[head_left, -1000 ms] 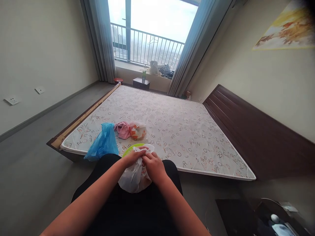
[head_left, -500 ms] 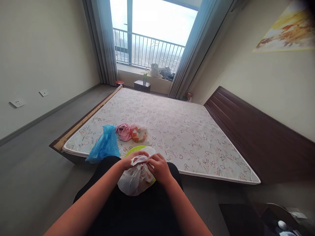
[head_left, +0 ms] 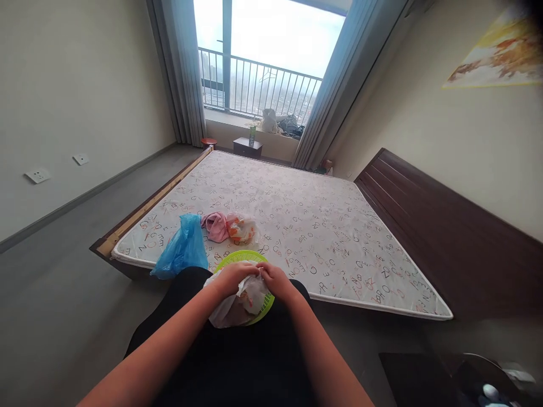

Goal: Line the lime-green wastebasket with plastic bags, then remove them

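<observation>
A white plastic bag (head_left: pixel 231 312) with faint reddish marks sits in a lime-green basket (head_left: pixel 244 256) on my lap. My left hand (head_left: pixel 237 277) is closed on the bag's upper part from the left. Opposite it, my right hand (head_left: pixel 274 280) pinches the bag's edge, and the fingertips of both hands nearly meet. What the bag contains is hidden. Just beyond the basket, on the mattress (head_left: pixel 305 220), lie a blue plastic bag (head_left: pixel 182 249), a pink cloth (head_left: pixel 215 227) and a clear bag with orange marks (head_left: pixel 242 229).
A dark wooden headboard (head_left: pixel 449 232) rises at the right. By the window stand a small dark nightstand (head_left: pixel 247 148) with a green glass on it and a red stool (head_left: pixel 208 142). At the lower right is a dark table (head_left: pixel 419 379) with small items.
My hands have shifted along the white bag's top, and its gathered upper part now sits lower. More of the green basket's rim and right side shows. The view has turned slightly.
</observation>
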Available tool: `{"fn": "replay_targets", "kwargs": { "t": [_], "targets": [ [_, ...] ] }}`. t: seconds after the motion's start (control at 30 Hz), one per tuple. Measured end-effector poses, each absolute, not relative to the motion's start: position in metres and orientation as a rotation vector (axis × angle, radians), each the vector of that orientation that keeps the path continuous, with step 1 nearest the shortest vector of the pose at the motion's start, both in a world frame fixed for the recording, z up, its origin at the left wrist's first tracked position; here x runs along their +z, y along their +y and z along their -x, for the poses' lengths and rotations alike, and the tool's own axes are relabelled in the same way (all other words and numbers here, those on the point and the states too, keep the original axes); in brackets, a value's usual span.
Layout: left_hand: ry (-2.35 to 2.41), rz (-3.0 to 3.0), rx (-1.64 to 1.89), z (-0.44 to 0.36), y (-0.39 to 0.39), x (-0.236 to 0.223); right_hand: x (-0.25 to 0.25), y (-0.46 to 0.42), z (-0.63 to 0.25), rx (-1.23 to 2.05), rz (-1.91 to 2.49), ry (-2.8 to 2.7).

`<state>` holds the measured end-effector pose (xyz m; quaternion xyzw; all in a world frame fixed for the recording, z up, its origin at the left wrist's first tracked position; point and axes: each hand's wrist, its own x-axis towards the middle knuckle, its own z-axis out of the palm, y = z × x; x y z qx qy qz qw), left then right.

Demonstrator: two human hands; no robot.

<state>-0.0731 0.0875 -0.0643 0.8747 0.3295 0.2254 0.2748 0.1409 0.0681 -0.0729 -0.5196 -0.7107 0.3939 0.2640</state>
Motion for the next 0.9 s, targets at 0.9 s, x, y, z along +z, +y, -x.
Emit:
{"fn": "replay_targets", "kwargs": {
  "t": [0.9],
  "targets": [
    [0.927,-2.333,1.029,0.071,0.071,-0.089,-0.094,0.083,-0.136,1.368,1.178,-0.786]
  ]
}}
